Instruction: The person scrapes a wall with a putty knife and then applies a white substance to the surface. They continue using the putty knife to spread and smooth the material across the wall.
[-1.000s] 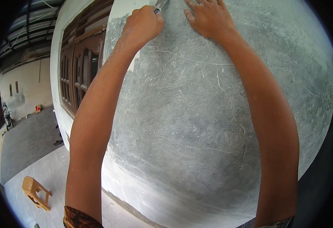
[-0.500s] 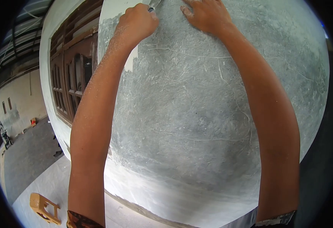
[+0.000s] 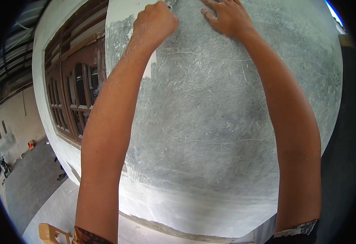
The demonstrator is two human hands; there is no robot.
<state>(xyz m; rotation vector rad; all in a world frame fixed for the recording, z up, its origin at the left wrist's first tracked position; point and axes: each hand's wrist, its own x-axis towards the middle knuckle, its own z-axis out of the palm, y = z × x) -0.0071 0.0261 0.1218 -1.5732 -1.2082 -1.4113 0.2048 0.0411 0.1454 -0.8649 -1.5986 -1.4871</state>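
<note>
Your two hands are apart near the top of the view, both at the grey wall [image 3: 210, 101] in front of you. Your left hand [image 3: 155, 22] is closed in a fist around a small tool [image 3: 170, 7]; only a bit of it shows beside your fingers, so you cannot tell its full shape. Your right hand [image 3: 229, 18] is open, fingers spread, against the wall to the right of the tool. Pale dust covers your left hand and forearm, and some whitens your right fingers.

The wall fills the middle, between and behind your arms. Its surface is rough and mottled, with thin, pale lines running across it. A whiter patch [image 3: 148, 70] shows just beside your left forearm, and the bottom of the wall is whiter too. To the left is a brown wooden window [image 3: 66, 95] with glass panes, partly behind your left arm. A tan plastic stool [image 3: 48, 233] is at the bottom left, cut off by the edge, on the pale floor [image 3: 60, 207].
</note>
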